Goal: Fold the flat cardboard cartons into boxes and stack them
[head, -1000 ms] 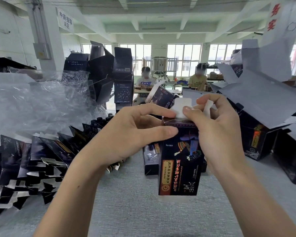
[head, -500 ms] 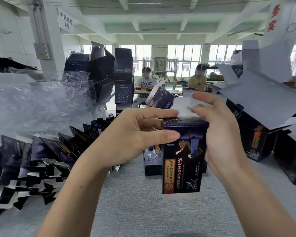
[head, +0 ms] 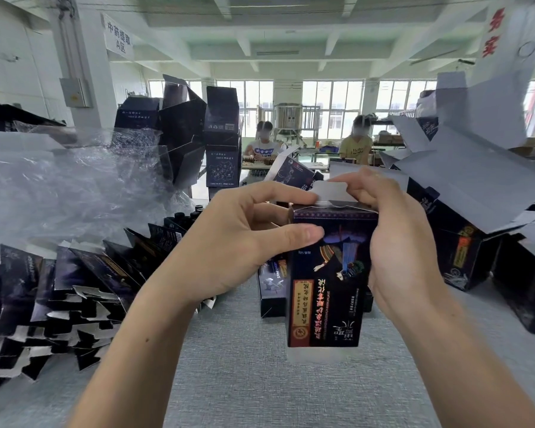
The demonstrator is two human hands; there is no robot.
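I hold a dark printed carton [head: 331,285] upright above the grey table, its print upside down. My left hand [head: 241,242] grips its left side, thumb across the front face and forefinger on the top edge. My right hand [head: 396,242] wraps the right side, with its fingers bent over the white top flap [head: 329,189]. The flap still stands partly up. A row of flat dark cartons [head: 59,291] leans along the left of the table.
Folded boxes are stacked at the back left [head: 220,143] and piled with open white flaps at the right [head: 464,217]. Crumpled clear plastic wrap [head: 59,186] lies at the left. Another folded box [head: 272,288] stands behind the held one. Two people sit at a far table.
The white top flap has been bent lower over the carton's top opening. My right fingers have curled down over it, and the carton has shifted slightly right.
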